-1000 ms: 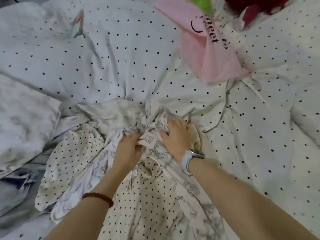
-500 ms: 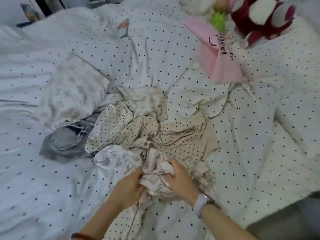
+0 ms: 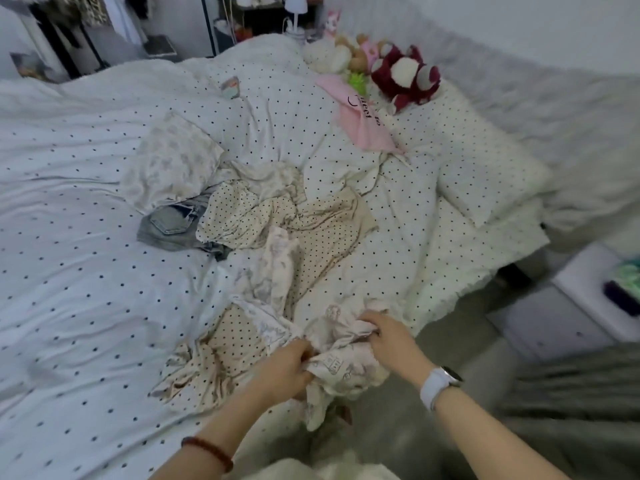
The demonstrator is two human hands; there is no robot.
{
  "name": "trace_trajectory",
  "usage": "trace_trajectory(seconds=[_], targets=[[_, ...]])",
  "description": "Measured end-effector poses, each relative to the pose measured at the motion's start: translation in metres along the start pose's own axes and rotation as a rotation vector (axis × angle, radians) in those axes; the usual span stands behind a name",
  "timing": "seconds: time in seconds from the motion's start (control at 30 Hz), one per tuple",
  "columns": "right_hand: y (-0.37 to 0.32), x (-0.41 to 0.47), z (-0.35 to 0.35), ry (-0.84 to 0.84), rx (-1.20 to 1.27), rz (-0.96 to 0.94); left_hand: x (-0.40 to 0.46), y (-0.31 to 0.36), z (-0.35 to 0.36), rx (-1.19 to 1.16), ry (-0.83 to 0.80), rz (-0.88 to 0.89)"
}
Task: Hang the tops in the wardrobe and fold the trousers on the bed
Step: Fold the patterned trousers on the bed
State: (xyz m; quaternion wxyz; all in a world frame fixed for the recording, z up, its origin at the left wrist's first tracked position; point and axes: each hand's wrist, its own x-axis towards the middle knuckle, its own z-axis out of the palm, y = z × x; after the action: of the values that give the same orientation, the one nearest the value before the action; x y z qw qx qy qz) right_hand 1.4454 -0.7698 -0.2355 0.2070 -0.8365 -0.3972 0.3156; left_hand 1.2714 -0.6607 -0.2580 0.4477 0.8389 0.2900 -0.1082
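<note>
At the near edge of the bed — 2 hands bunch 1 pale printed garment. Left hand clenched on its lower folds, right hand gripping its upper edge. Behind it, a dotted cream garment, jeans further left.

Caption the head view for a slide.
Both hands, left hand and right hand, grip a printed garment at the bed's edge.

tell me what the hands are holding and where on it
Both hands grip the printed garment by a bunched-up end at the bed's near edge: left hand on one side of the bunch, right hand on the other.
</note>
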Motion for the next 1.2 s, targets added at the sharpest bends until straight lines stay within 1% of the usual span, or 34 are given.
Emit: trace_trajectory(seconds=[0.1, 0.13, 0.23, 0.3, 0.37, 0.43, 0.5, 0.53, 0.57, 0.6, 0.63, 0.7, 0.73, 0.77, 0.8, 0.87, 0.93, 1.0, 1.07, 1.1, 1.2], targets=[[-0.003, -0.05, -0.03, 0.138, 0.054, -0.084, -0.016, 0.028, 0.007, -0.11, -0.098, 0.074], [-0.002, -0.069, -0.045, 0.178, 0.049, -0.12, -0.019, 0.041, 0.009, -0.162, -0.094, 0.1], [-0.002, -0.104, -0.083, 0.257, 0.016, -0.195, -0.017, 0.08, -0.003, -0.4, 0.075, 0.126], [-0.006, -0.129, -0.11, 0.317, 0.026, -0.263, -0.017, 0.118, -0.015, -0.577, 0.097, 0.191], [-0.011, -0.162, -0.14, 0.384, 0.053, -0.331, -0.02, 0.163, -0.02, -0.634, 0.002, 0.294], [-0.008, -0.191, -0.166, 0.451, 0.119, -0.338, -0.022, 0.203, -0.016, -0.659, -0.212, 0.344], [0.0, -0.213, -0.183, 0.527, 0.18, -0.317, -0.027, 0.235, -0.005, -0.615, -0.417, 0.368], [0.004, -0.228, -0.191, 0.567, 0.196, -0.307, -0.03, 0.256, 0.004, -0.547, -0.463, 0.386], [0.007, -0.237, -0.197, 0.581, 0.216, -0.283, -0.034, 0.269, 0.011, -0.488, -0.448, 0.411], [0.012, -0.245, -0.202, 0.582, 0.285, -0.26, -0.035, 0.28, 0.019, -0.441, -0.388, 0.438], [0.021, -0.255, -0.209, 0.593, 0.435, -0.232, -0.037, 0.293, 0.028, -0.413, -0.318, 0.466], [0.033, -0.265, -0.22, 0.552, 0.948, -0.201, -0.04, 0.306, 0.036, -0.454, -0.212, 0.512], [0.038, -0.269, -0.223, 0.537, 1.13, -0.202, -0.043, 0.311, 0.037, -0.498, -0.193, 0.528], [0.044, -0.272, -0.225, 0.535, 1.172, -0.189, -0.046, 0.315, 0.037, -0.537, -0.188, 0.539], [0.044, -0.273, -0.226, 0.513, 1.15, -0.174, -0.048, 0.319, 0.034, -0.567, -0.193, 0.555], [0.042, -0.271, -0.225, 0.523, 0.897, -0.149, -0.053, 0.324, 0.024, -0.565, -0.22, 0.616], [0.034, -0.268, -0.232, 0.61, 0.563, -0.148, -0.055, 0.328, 0.013, -0.473, -0.223, 0.639], [0.02, -0.268, -0.248, 0.707, 0.32, -0.173, -0.058, 0.331, 0.0, -0.318, -0.219, 0.609], [0.004, -0.271, -0.266, 0.767, 0.214, -0.206, -0.059, 0.331, -0.016, -0.161, -0.207, 0.551], [-0.004, -0.272, -0.275, 0.783, 0.179, -0.233, -0.059, 0.329, -0.023, -0.13, -0.209, 0.533], [-0.026, -0.274, -0.29, 0.785, 0.073, -0.318, -0.064, 0.327, -0.038, -0.195, -0.36, 0.593]])
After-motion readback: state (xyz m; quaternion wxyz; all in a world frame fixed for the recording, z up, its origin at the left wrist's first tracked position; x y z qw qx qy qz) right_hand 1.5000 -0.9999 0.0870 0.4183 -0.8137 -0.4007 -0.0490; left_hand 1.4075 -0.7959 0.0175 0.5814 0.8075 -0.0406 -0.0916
